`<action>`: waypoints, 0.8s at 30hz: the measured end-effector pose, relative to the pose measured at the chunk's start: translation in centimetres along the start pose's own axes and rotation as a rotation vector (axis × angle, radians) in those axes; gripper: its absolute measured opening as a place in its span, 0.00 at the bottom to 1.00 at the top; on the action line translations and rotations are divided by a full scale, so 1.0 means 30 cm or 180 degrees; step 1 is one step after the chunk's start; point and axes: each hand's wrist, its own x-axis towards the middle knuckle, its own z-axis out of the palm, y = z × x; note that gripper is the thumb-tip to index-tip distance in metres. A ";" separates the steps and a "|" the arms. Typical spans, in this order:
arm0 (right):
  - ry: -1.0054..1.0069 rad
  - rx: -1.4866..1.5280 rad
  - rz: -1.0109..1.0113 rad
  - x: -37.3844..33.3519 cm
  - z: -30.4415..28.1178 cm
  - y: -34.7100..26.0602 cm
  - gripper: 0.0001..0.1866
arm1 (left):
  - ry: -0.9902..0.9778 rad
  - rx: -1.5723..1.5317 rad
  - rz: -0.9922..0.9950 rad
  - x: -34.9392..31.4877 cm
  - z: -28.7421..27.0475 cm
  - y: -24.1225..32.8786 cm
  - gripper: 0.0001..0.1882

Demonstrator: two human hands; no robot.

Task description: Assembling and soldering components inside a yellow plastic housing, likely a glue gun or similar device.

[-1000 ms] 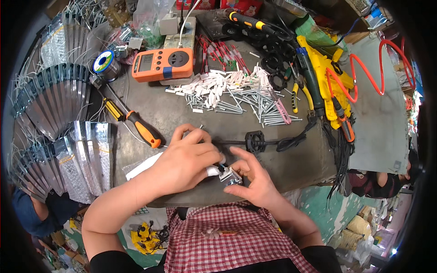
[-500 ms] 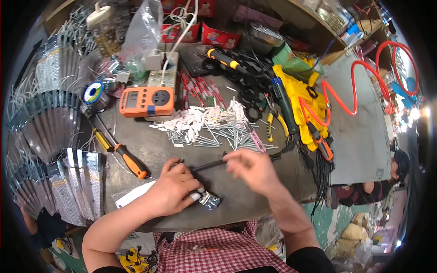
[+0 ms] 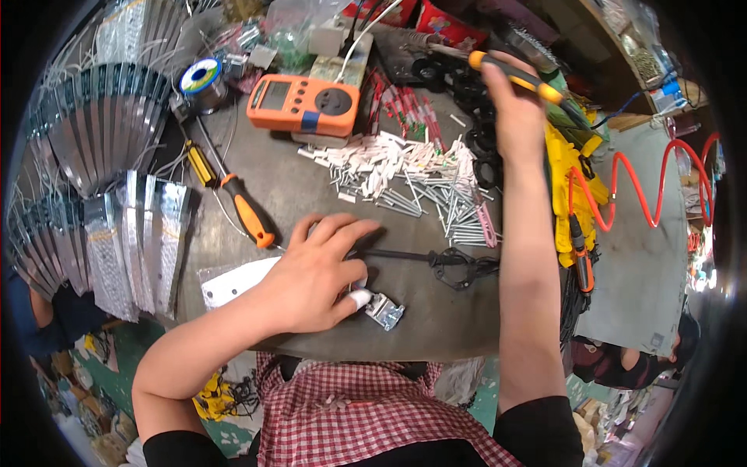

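Note:
My right hand (image 3: 517, 117) is raised at the far right of the bench, its fingers closed round the yellow-and-black handle of a soldering iron (image 3: 513, 75). The iron's thin shaft points left. On the near bench, my left hand (image 3: 323, 272) is bent low, with white tape on one digit. That taped digit presses against a small shiny metal part (image 3: 385, 311). A black cable (image 3: 401, 254) runs from beside the left fingers to a tied loop at right; its left end is hidden under the hand. A white strip (image 3: 233, 284) lies partly under my left wrist.
An orange multimeter (image 3: 303, 107) stands behind a pile of white sleeves (image 3: 381, 163) and metal pins (image 3: 467, 210). Orange-handled screwdriver (image 3: 249, 210), solder spool (image 3: 202, 82) and fanned strips (image 3: 101, 128) lie left. Yellow plastic pieces (image 3: 572, 194) and a red coiled hose (image 3: 654, 194) are at right.
My right hand has gone from above the cable to the far side and picked up the soldering iron. The left hand stays by the metal part, its fingers more spread. The view has shifted.

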 end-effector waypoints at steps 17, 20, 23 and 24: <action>-0.1276 0.1813 0.2693 -0.464 -0.147 -0.106 0.13 | -0.0191 -0.0272 -0.0010 -0.005 0.006 -0.009 0.09; -0.1340 0.1721 0.2758 -0.464 -0.144 -0.096 0.14 | -0.0163 -0.0274 -0.0012 -0.012 0.009 -0.007 0.10; -0.1430 0.1753 0.2884 -0.461 -0.136 -0.078 0.14 | -0.0132 -0.0288 -0.0012 -0.019 0.012 -0.010 0.10; -0.1416 0.1741 0.2952 -0.460 -0.136 -0.073 0.15 | -0.0136 -0.0282 -0.0008 -0.019 0.013 -0.011 0.10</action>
